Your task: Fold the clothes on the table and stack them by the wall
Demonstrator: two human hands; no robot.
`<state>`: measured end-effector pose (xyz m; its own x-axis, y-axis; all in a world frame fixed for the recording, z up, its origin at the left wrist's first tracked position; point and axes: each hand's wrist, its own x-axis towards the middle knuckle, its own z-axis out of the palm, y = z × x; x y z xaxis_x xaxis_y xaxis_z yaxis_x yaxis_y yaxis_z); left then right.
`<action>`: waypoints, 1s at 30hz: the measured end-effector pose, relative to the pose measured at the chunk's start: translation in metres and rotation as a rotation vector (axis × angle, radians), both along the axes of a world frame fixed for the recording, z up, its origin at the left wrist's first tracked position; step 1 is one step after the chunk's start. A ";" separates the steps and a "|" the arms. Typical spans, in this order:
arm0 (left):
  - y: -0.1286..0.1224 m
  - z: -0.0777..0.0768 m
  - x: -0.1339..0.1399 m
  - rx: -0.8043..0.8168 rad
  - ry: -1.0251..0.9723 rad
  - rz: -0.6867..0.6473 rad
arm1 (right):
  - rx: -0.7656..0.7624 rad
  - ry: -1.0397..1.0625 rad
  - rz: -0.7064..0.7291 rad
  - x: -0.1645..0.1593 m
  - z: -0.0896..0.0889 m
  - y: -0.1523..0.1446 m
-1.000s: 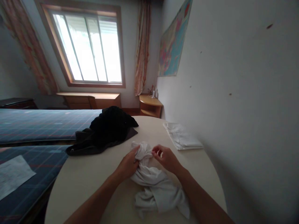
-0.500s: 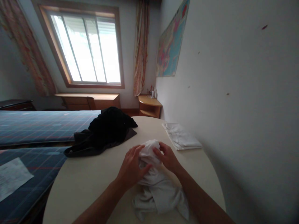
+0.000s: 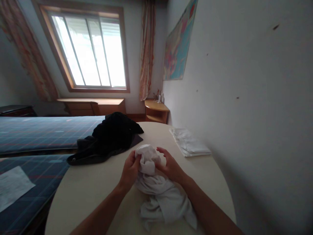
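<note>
To my far left are 2 blue plaid mattresses [image 3: 49, 133], the nearer bearing a flat white paper sheet [image 3: 16, 187]. Just right of them, a rumpled heap of black fabric [image 3: 113, 133] lies at the far left side of the rounded cream-coloured table [image 3: 85, 189]. Next comes my left hand [image 3: 130, 169], grasping the crumpled white cloth [image 3: 156, 186] by its bunched upper end, my thumb pressed on its front. The cloth sits at the middle of the table between my forearms; its top is gathered up, while the rest trails loosely toward me in folds, 1 corner pointing to the right. My right hand [image 3: 171, 166] is at the right side of the bunch, the fingers loosely curved and parted, the index raised and the lower fingertips against the cloth. Farther right, a flat, folded white fabric bundle [image 3: 189, 143] rests near the bare white wall [image 3: 256, 130].
</note>
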<state>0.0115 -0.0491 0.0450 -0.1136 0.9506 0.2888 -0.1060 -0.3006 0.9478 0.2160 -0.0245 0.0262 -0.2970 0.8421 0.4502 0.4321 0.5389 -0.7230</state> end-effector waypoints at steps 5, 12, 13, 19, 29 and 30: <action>-0.002 0.009 -0.005 -0.095 -0.288 -0.100 | -0.082 -0.105 0.062 0.004 -0.003 0.003; 0.005 0.014 -0.017 -0.122 -0.282 0.058 | -0.188 0.009 -0.028 0.015 0.005 0.006; 0.007 0.013 -0.019 -0.126 -0.275 0.089 | -0.198 0.041 -0.043 0.017 0.005 0.008; 0.019 0.005 -0.034 -0.229 -0.173 0.239 | -0.166 0.347 -0.160 0.032 0.011 0.018; 0.014 -0.018 -0.021 0.034 0.442 0.115 | -0.149 0.365 0.076 0.039 0.015 0.011; 0.012 -0.021 -0.019 0.062 0.536 0.107 | -0.149 0.325 0.108 0.039 0.013 0.010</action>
